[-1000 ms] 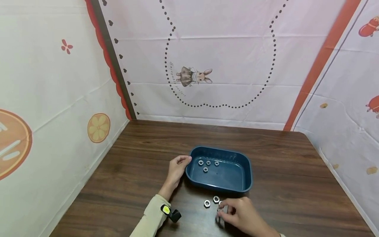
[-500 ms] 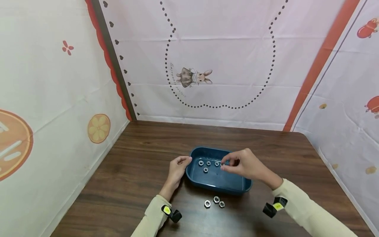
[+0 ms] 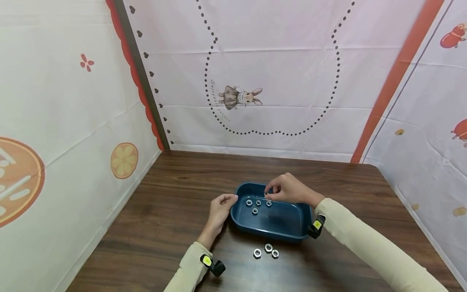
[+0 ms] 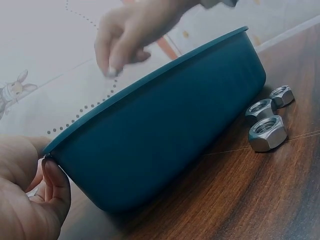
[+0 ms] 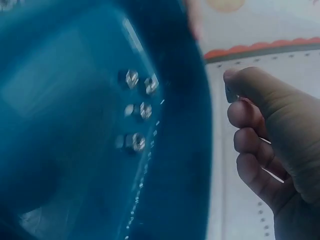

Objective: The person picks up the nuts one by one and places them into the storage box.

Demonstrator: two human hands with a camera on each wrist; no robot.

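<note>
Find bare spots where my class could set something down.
Bare table lies left of the left hand, behind the tray up to the back cloth, and between the right sleeve and right cloth. The tray's right front is bare too. Crowded: the tray's left part, with four nuts, and the table just in front, with three nuts.

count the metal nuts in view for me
8: four nuts in the blue tray, three nuts on the table in front of it, one nut pinched by the right hand. That hand could hide more.
</note>
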